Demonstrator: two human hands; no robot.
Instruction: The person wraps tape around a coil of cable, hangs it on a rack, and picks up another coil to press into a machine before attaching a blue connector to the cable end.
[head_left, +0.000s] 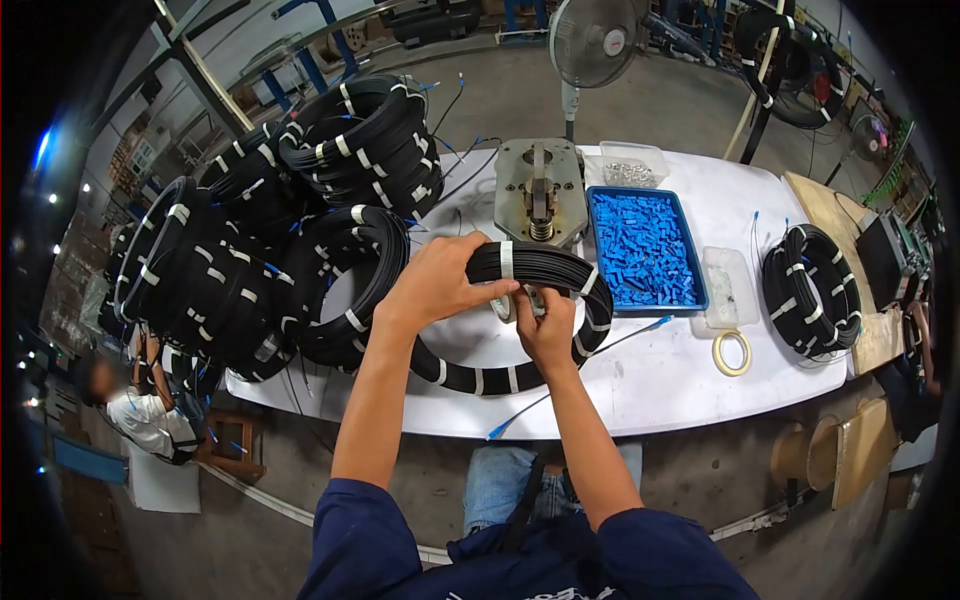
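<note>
A black cable coil (512,378) bound with several white tape bands lies on the white table, its far side raised between my hands. My left hand (440,280) grips the coil's upper left part, thumb along its near edge beside a wide white band (506,260). Just right of that, my right hand (546,325) is closed at the coil's inner edge, fingers bent near the left thumb; what it pinches is too small to make out. Two cable ends with blue connectors (500,430) stick out, one toward the table's front edge, one to the right (660,322).
Stacked black coils (220,290) fill the table's left side. Behind my hands stands a metal press (540,190), beside a blue tray (705,290) of blue connectors. Clear boxes, a tape roll (732,353) and another coil (811,290) lie right. A fan stands behind; a person (150,415) sits far left.
</note>
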